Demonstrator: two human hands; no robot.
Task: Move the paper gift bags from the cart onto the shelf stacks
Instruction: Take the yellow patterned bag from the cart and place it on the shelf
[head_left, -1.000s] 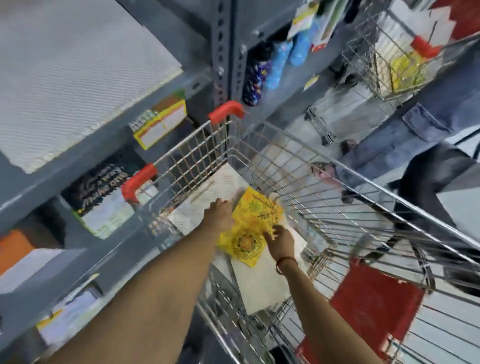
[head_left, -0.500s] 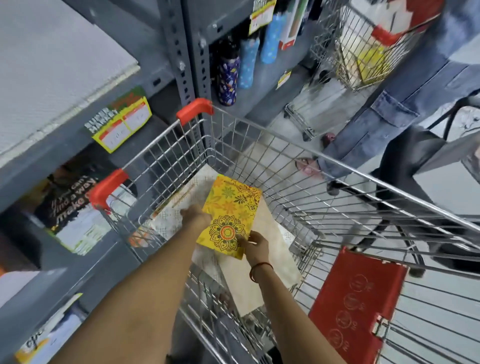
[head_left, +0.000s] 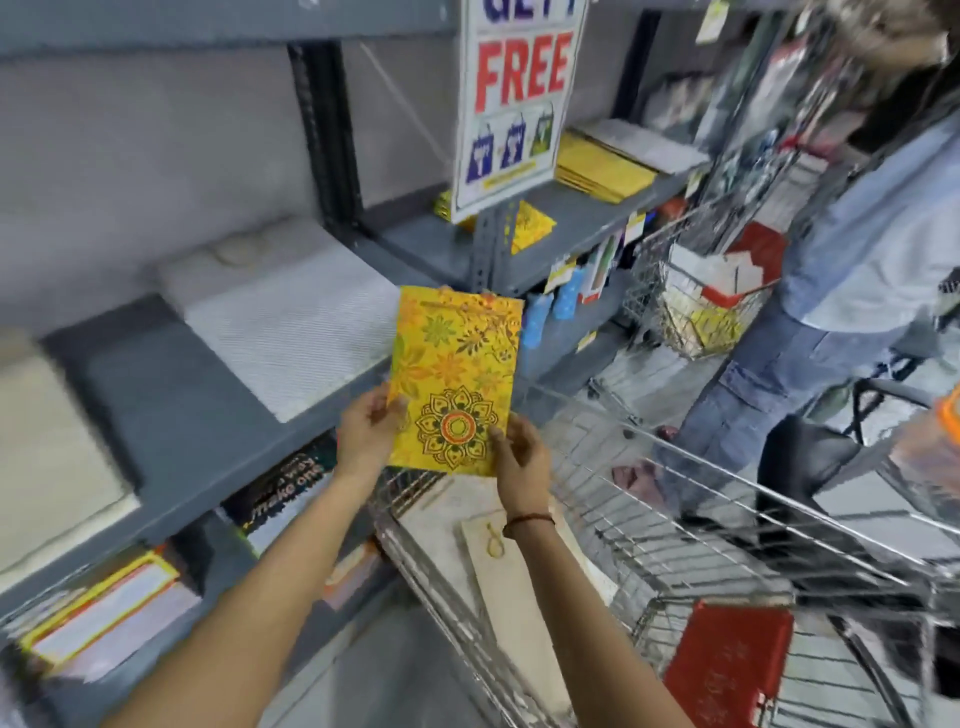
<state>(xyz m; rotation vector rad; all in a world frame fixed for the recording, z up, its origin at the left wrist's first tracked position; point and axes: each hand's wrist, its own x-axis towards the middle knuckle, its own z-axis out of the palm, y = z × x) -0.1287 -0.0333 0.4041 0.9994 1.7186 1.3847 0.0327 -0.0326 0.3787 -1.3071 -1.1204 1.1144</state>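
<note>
Both hands, left hand (head_left: 366, 434) and right hand (head_left: 521, 457), are gripping the yellow floral gift bag (head_left: 456, 374) upright above the wire cart (head_left: 649, 525), near the grey shelf (head_left: 208, 415).

One flat yellow floral paper gift bag (head_left: 457, 379) is held up; two wire shopping carts (head_left: 727, 525) (head_left: 691, 291); one hanging "FREE" sign (head_left: 519, 98); two hands (head_left: 366, 434) (head_left: 522, 460).

Grey shelf (head_left: 197, 415) carries white bag stacks (head_left: 291, 332); upper shelf (head_left: 582, 218) holds yellow stacks (head_left: 602, 169).

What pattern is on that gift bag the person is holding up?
The gift bag is yellow with orange flowers and a round mandala near its bottom, seen in the head view.
</note>
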